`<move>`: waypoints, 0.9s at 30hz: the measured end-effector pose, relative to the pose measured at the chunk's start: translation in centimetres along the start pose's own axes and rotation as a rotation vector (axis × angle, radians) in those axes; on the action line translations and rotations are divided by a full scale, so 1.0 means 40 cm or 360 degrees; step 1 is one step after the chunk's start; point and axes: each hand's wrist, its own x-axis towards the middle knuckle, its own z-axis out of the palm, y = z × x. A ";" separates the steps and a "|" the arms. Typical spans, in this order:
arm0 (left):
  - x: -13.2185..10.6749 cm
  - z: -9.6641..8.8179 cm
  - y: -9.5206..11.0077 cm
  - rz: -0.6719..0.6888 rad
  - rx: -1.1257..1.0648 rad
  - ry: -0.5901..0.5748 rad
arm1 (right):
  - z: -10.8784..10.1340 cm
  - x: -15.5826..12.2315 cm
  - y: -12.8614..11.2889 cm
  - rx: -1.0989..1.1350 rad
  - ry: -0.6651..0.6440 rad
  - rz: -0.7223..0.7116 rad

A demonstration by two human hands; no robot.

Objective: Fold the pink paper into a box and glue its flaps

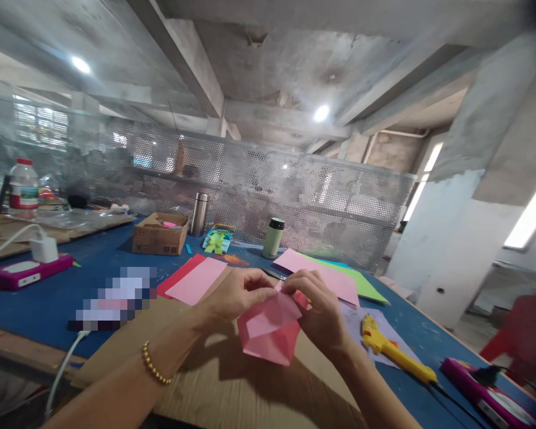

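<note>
A folded pink paper piece (268,333), with several creased panels and a redder side, is held up over the brown cardboard sheet (232,390). My left hand (241,292) pinches its upper edge between thumb and fingers. Close beside it, my right hand (317,304) grips the same paper at the top right, fingers curled. The two hands nearly meet at the top of the paper. Flat pink and red sheets (196,280) lie just beyond my left hand. Behind my right hand are larger pink and green sheets (335,277), with part of a dark tool near the fingertips.
A yellow glue gun (395,351) rests at right near a purple power strip (486,393). Another power strip (31,271) and a blurred-out phone (114,298) are at left. Farther back stand a cardboard box (161,234), a steel flask (200,214) and a green flask (273,238).
</note>
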 end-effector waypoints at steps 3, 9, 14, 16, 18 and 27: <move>-0.002 -0.002 -0.004 -0.0031 -0.0022 -0.0018 | 0.000 -0.006 0.000 -0.0027 -0.0036 -0.0009; -0.003 -0.002 -0.005 -0.0028 -0.0080 -0.0055 | -0.001 -0.009 -0.001 -0.0061 -0.0076 -0.0001; -0.004 -0.004 -0.006 -0.0019 -0.0095 -0.0058 | -0.003 -0.006 -0.005 -0.0100 -0.0077 -0.0050; -0.005 -0.004 -0.005 -0.0013 -0.0096 -0.0052 | -0.005 -0.005 -0.006 -0.0110 -0.0089 -0.0054; -0.006 -0.003 -0.003 -0.0002 -0.0090 -0.0055 | -0.007 -0.004 -0.008 -0.0114 -0.0109 -0.0054; -0.009 0.000 0.014 0.0177 0.0218 0.0007 | -0.021 0.003 -0.020 -0.0093 -0.0188 -0.0049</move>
